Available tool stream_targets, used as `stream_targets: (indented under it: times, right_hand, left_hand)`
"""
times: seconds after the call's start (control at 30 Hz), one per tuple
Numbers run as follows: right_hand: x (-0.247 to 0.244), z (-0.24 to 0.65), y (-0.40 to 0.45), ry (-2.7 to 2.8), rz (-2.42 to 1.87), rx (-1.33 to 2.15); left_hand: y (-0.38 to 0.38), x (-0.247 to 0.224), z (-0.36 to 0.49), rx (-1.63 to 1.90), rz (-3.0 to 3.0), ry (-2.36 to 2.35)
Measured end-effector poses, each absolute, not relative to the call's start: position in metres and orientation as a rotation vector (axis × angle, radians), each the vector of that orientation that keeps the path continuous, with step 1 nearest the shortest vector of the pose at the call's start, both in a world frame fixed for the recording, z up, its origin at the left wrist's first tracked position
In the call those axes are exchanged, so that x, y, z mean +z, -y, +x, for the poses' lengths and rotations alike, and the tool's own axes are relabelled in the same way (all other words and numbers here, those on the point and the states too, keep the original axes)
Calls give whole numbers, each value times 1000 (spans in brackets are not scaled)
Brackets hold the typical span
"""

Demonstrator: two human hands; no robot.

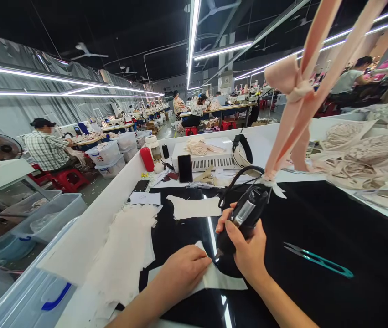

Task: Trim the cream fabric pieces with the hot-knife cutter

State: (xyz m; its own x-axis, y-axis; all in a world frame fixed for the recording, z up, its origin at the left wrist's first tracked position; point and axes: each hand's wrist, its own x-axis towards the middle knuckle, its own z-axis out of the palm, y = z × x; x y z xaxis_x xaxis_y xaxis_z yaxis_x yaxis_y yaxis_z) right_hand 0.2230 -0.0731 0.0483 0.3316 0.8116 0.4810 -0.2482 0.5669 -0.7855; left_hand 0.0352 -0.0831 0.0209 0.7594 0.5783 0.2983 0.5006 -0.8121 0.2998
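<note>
My right hand (248, 241) is wrapped round a black corded hand tool (245, 212), held upright with its lower end down by the black work surface (303, 228). Pink fabric straps (292, 109) knotted above run down to the tool's top. My left hand (185, 269) is closed, its fingertips pressing on a white fabric piece (219, 278) beside the tool's base; part of that cloth is hidden under the hand. Another cut white piece (194, 207) lies flat farther back. To the right rest teal thread snips (320, 262), touched by neither hand.
Stacked white cut pieces (121, 255) lie on the left. Along the back are a phone (185, 168), a white vented box (200, 155) and a red container (146, 159). Beige lace garments (364, 155) are heaped at right. Plastic bins (53, 218) and a seated person (48, 146) are beyond.
</note>
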Motion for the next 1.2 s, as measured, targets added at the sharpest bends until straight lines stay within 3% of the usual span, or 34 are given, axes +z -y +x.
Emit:
stream_targets:
  times: [1.2]
  right_hand:
    - [43,218,79,975,-666,782]
  left_hand:
    - [93,8,27,600,2752,-840]
